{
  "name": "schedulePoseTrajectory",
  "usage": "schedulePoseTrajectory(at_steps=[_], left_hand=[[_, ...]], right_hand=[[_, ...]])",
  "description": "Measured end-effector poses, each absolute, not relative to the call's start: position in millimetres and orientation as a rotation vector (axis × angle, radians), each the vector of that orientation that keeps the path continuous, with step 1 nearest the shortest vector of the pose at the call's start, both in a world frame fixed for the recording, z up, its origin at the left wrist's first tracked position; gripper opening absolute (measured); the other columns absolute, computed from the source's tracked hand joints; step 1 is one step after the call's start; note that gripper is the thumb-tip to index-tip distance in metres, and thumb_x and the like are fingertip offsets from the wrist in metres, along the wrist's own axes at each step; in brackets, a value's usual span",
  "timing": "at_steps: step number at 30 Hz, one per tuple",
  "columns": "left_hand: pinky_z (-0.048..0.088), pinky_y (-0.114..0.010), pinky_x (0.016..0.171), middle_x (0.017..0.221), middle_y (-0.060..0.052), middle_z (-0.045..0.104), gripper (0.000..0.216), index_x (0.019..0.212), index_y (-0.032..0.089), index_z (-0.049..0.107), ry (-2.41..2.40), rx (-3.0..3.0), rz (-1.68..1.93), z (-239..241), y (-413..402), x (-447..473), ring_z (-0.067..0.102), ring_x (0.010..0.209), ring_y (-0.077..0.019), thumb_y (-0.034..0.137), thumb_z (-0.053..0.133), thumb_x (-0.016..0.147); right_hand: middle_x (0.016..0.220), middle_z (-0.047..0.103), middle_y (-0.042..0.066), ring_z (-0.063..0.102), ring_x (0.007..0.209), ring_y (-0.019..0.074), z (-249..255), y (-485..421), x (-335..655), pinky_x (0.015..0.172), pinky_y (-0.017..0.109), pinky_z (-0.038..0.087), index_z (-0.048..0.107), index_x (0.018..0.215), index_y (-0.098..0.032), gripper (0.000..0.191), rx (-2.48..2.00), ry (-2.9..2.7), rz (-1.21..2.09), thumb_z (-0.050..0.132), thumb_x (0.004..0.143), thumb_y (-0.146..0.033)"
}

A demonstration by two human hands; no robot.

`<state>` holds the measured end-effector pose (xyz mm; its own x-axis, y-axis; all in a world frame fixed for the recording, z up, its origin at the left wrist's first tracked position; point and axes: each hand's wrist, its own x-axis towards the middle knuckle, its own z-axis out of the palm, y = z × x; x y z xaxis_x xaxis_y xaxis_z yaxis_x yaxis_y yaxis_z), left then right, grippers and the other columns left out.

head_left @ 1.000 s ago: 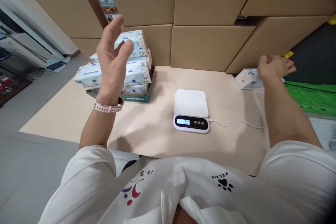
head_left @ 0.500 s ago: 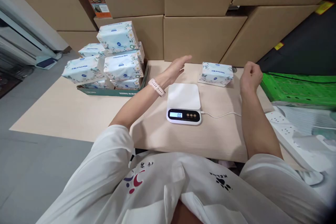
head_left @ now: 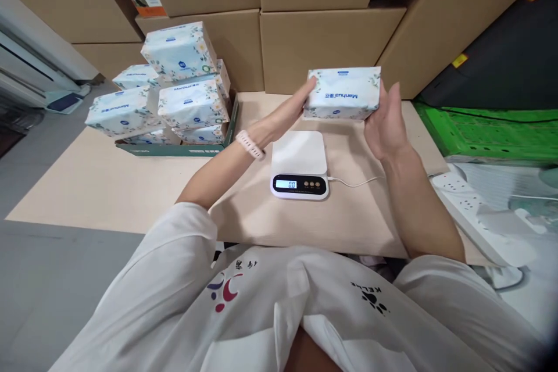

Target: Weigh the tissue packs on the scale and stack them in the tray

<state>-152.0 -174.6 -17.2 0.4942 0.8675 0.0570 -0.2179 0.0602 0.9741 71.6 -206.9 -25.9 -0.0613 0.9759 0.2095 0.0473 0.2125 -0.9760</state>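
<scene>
Between both hands I hold a pack of tissues (head_left: pixel 342 93), white and pale blue with a flower print, raised above the table behind the scale. My left hand (head_left: pixel 301 99) grips its left end, thumb on the near face. At the right end my right hand (head_left: pixel 386 122) supports it with palm and fingers. Just in front sits a white digital scale (head_left: pixel 299 152), its display reading 0.0 and its plate bare. Several more tissue packs (head_left: pixel 192 106) are piled in a green tray (head_left: pixel 174 150) to the left.
Stacked cardboard boxes (head_left: pixel 322 46) wall off the back of the table (head_left: pixel 279 225). A white cable (head_left: pixel 355 185) runs right from the scale. On the right are a white power strip (head_left: pixel 475 209) and a green plastic crate (head_left: pixel 488 133).
Both hands have closed in on the single tissue pack and lifted it off the table, moving it slightly left. My right hand went from beside it to its right end.
</scene>
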Motion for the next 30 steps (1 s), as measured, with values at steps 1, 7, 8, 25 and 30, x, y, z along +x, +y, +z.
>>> schedulePoseTrajectory(at_steps=[1, 7, 8, 25, 30], left_hand=[[0.013, -0.038, 0.148, 0.181, 0.006, 0.048, 0.057, 0.167, 0.027, 0.058, 0.667, 1.265, 0.959, -8, -197, -169, 0.017, 0.181, -0.0221, 0.053, 0.037, 0.121], [0.009, -0.048, 0.15, 0.182, 0.012, 0.047, 0.061, 0.165, 0.038, 0.06, 0.795, 1.191, 0.945, -6, -293, -222, 0.008, 0.182, -0.0262, 0.065, 0.055, 0.111], [0.009, -0.048, 0.151, 0.183, 0.012, 0.045, 0.064, 0.165, 0.038, 0.06, 0.799, 1.181, 0.929, -10, -298, -224, 0.007, 0.183, -0.0269, 0.068, 0.058, 0.109], [0.016, -0.047, 0.147, 0.193, 0.0, 0.021, 0.084, 0.177, 0.032, 0.04, 1.045, 1.03, 1.1, -75, -296, -259, 0.009, 0.182, -0.0243, 0.076, 0.041, 0.107], [0.018, -0.045, 0.147, 0.192, -0.003, 0.025, 0.089, 0.178, 0.03, 0.04, 1.021, 0.981, 1.094, -77, -301, -264, 0.015, 0.182, -0.0252, 0.081, 0.04, 0.105]], right_hand=[[0.17, 0.062, -0.01, 0.044, 0.171, 0.0211, -20, -223, 65, 0.144, 0.053, 0.037, 0.054, 0.16, -0.049, 0.073, -1.027, -1.407, 1.08, 0.022, 0.104, -0.084], [0.177, 0.054, -0.008, 0.033, 0.177, 0.0255, -33, -282, 35, 0.148, 0.057, 0.03, 0.046, 0.17, -0.043, 0.084, -0.984, -1.407, 1.309, 0.025, 0.103, -0.088], [0.178, 0.054, -0.007, 0.032, 0.177, 0.0265, -37, -285, 33, 0.147, 0.058, 0.031, 0.045, 0.171, -0.043, 0.086, -1.0, -1.404, 1.331, 0.025, 0.102, -0.09], [0.188, 0.036, 0.012, 0.035, 0.176, 0.0265, -87, -289, 65, 0.148, 0.048, 0.023, 0.029, 0.182, -0.027, 0.099, -1.37, -1.275, 0.898, 0.027, 0.103, -0.087], [0.182, 0.046, 0.016, 0.049, 0.169, 0.0243, -82, -287, 71, 0.145, 0.047, 0.029, 0.037, 0.178, -0.022, 0.091, -1.353, -1.058, 0.864, 0.028, 0.106, -0.076]])
